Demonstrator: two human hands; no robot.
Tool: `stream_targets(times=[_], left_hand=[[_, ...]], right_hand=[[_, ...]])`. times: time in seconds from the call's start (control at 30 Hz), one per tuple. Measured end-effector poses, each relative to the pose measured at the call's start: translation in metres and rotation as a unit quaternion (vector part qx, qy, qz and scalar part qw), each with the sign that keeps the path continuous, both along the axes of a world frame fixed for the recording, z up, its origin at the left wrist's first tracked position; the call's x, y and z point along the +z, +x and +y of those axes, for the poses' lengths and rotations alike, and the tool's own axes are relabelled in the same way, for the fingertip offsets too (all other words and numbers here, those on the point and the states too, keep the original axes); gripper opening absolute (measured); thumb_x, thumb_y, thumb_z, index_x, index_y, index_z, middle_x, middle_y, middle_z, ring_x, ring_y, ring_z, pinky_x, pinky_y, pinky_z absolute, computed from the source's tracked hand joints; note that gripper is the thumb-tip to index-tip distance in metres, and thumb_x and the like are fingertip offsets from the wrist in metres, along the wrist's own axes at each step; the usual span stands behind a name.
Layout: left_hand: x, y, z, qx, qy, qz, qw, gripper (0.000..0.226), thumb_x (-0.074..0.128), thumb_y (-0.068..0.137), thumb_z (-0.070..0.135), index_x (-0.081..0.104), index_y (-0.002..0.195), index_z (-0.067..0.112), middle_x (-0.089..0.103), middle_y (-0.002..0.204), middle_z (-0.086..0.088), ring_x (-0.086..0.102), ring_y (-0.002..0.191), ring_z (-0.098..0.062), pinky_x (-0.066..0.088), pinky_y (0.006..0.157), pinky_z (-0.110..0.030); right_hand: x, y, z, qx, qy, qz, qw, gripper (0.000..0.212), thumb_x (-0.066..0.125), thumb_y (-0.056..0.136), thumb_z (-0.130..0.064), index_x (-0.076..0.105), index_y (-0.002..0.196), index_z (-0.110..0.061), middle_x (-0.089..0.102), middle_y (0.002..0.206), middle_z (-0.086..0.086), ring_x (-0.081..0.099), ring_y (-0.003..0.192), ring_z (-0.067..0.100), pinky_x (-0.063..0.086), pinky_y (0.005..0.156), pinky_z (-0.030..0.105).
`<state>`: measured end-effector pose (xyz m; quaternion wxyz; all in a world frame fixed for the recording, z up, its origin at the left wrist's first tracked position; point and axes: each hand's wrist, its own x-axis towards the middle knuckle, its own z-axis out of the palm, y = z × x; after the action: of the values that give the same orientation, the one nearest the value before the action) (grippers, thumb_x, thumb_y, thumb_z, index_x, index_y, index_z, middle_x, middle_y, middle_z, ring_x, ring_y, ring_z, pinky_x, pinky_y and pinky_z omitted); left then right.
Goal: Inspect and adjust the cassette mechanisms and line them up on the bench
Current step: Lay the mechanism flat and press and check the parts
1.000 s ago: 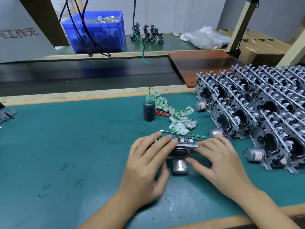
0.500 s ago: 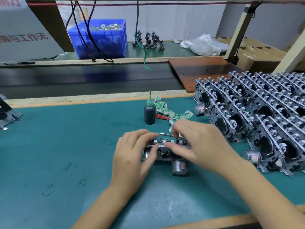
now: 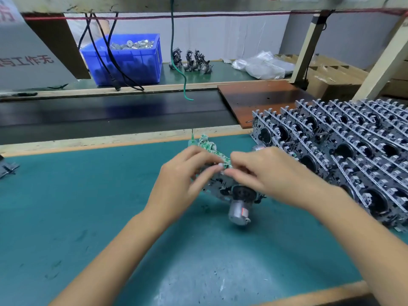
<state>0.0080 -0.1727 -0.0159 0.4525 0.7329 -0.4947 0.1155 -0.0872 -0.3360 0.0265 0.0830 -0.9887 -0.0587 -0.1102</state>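
Bench (image 3: pixel 88 217): big block of cassette mechanisms (image 3: pixel 353 155) already lined up on the right, so most look done. One mechanism (image 3: pixel 223 186) is in work, held tilted above the mat at center. Left hand (image 3: pixel 183 182) and right hand (image 3: pixel 271 173) fingers clamped on its top edge. Left: finish adjusting, add it to the rows.

One head-worn wide-angle view; looks forward and down, close over the green bench mat (image 3: pixel 66 206).
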Motion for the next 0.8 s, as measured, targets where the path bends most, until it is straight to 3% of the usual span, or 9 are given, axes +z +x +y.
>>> stream_targets(times=[0.1,0.2,0.37,0.43,0.5,0.57,0.67,0.8], left_hand=[[0.03,0.015,-0.033,0.003,-0.006,-0.046,0.999,0.016,0.06,0.092,0.022,0.071,0.095,0.011,0.061,0.09,-0.001,0.051,0.076,-0.007,0.045,0.073,-0.026],[0.057,0.033,-0.072,0.017,-0.013,-0.07,0.997,0.019,0.056,0.095,0.021,0.069,0.102,0.01,0.063,0.1,-0.005,0.056,0.086,-0.013,0.044,0.08,-0.031],[0.065,0.069,-0.128,0.04,0.064,-0.068,0.995,0.025,0.047,0.099,0.02,0.064,0.114,0.01,0.062,0.115,-0.006,0.054,0.109,-0.023,0.039,0.09,-0.035],[0.057,0.082,-0.141,0.033,0.089,-0.046,0.994,0.025,0.047,0.099,0.018,0.064,0.115,0.01,0.063,0.117,-0.006,0.054,0.11,-0.023,0.039,0.09,-0.035],[0.045,0.091,-0.15,0.032,0.122,-0.018,0.992,0.024,0.047,0.098,0.016,0.065,0.114,0.01,0.062,0.118,-0.007,0.054,0.11,-0.023,0.039,0.087,-0.032],[0.032,0.095,-0.157,0.027,0.145,0.033,0.988,0.024,0.045,0.099,0.015,0.066,0.112,0.011,0.062,0.116,-0.007,0.053,0.108,-0.023,0.036,0.079,-0.028],[0.02,0.088,-0.164,-0.008,0.113,0.187,0.976,0.027,0.037,0.102,0.016,0.064,0.099,0.014,0.064,0.11,-0.009,0.055,0.099,-0.025,0.036,0.072,-0.027],[0.013,0.085,-0.167,0.017,0.068,0.247,0.967,0.025,0.037,0.102,0.019,0.062,0.097,0.016,0.065,0.112,-0.014,0.057,0.107,-0.031,0.044,0.089,-0.036]], right_hand=[[0.028,0.004,-0.018,-0.046,0.029,-0.062,0.997,0.03,0.046,0.089,-0.043,0.041,0.068,-0.022,0.037,0.048,-0.012,0.036,0.045,0.008,0.027,0.049,0.032],[0.045,0.02,-0.039,-0.124,0.063,-0.11,0.984,0.036,0.048,0.091,-0.041,0.037,0.061,-0.025,0.042,0.052,-0.007,0.039,0.052,0.013,0.026,0.054,0.033],[0.038,0.066,-0.064,-0.249,0.079,-0.132,0.956,0.041,0.047,0.096,-0.034,0.036,0.058,-0.022,0.05,0.066,0.005,0.048,0.071,0.027,0.028,0.062,0.031],[0.028,0.081,-0.071,-0.283,0.072,-0.109,0.95,0.035,0.045,0.096,-0.032,0.045,0.064,-0.019,0.059,0.08,0.013,0.055,0.083,0.032,0.033,0.065,0.032],[0.015,0.093,-0.076,-0.304,0.056,-0.074,0.948,0.028,0.044,0.097,-0.031,0.061,0.087,-0.012,0.064,0.096,0.019,0.058,0.093,0.035,0.034,0.068,0.033],[0.004,0.101,-0.079,-0.321,0.04,-0.043,0.945,0.031,0.043,0.097,-0.03,0.063,0.104,-0.006,0.064,0.105,0.02,0.057,0.1,0.036,0.034,0.069,0.033],[-0.003,0.107,-0.079,-0.333,0.015,-0.036,0.942,0.028,0.045,0.096,-0.023,0.062,0.106,-0.003,0.064,0.107,0.021,0.057,0.103,0.037,0.032,0.069,0.032],[-0.001,0.113,-0.074,-0.35,0.031,-0.034,0.936,0.026,0.043,0.096,-0.017,0.063,0.105,-0.002,0.063,0.11,0.02,0.056,0.104,0.035,0.032,0.067,0.032]])
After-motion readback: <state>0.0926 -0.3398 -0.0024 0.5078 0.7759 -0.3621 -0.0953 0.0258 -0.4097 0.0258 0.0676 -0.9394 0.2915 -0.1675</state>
